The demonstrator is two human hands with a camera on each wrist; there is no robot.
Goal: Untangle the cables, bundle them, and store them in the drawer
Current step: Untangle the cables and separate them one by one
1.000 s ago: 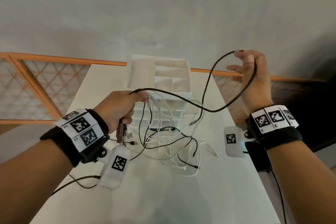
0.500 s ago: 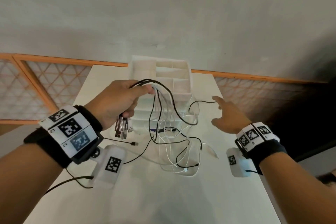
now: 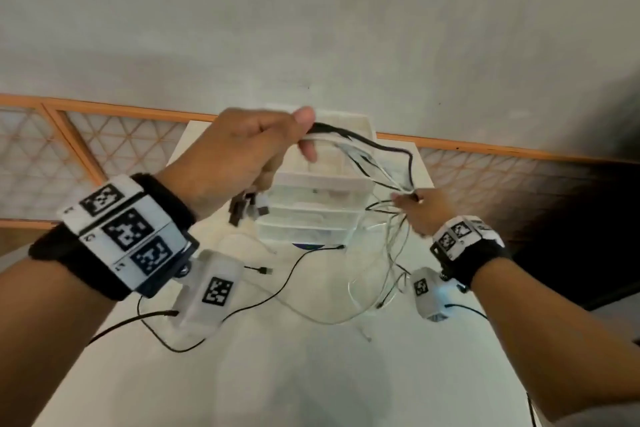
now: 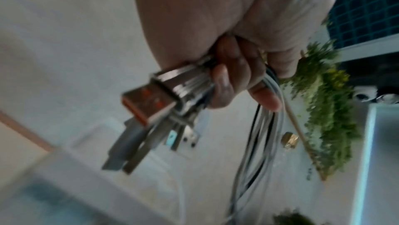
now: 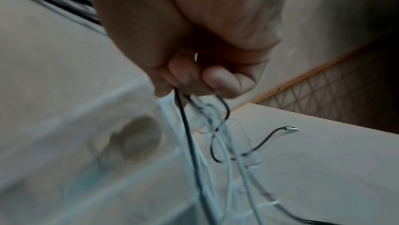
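Note:
My left hand (image 3: 256,152) is raised above the table and grips a bunch of black and white cables (image 3: 367,152) near their ends. Several USB plugs (image 4: 151,114) stick out below its curled fingers (image 4: 224,81). The cables run right and down to my right hand (image 3: 420,206), which grips the same bunch (image 5: 194,126) in a fist beside the drawer unit. Below it the loose ends hang in loops (image 3: 388,270) onto the table. The white plastic drawer unit (image 3: 311,218) stands behind the cables, its top tray open.
The white table (image 3: 311,374) carries a loose black cable (image 3: 284,288) with a plug near its middle. An orange-framed lattice rail (image 3: 104,142) runs behind the table under a grey wall. Thin black wires trail from both wrist cameras.
My left hand has risen with the cable ends. My right hand, earlier open after letting a black cable go, has dropped and closed on the bunch beside the drawer unit.

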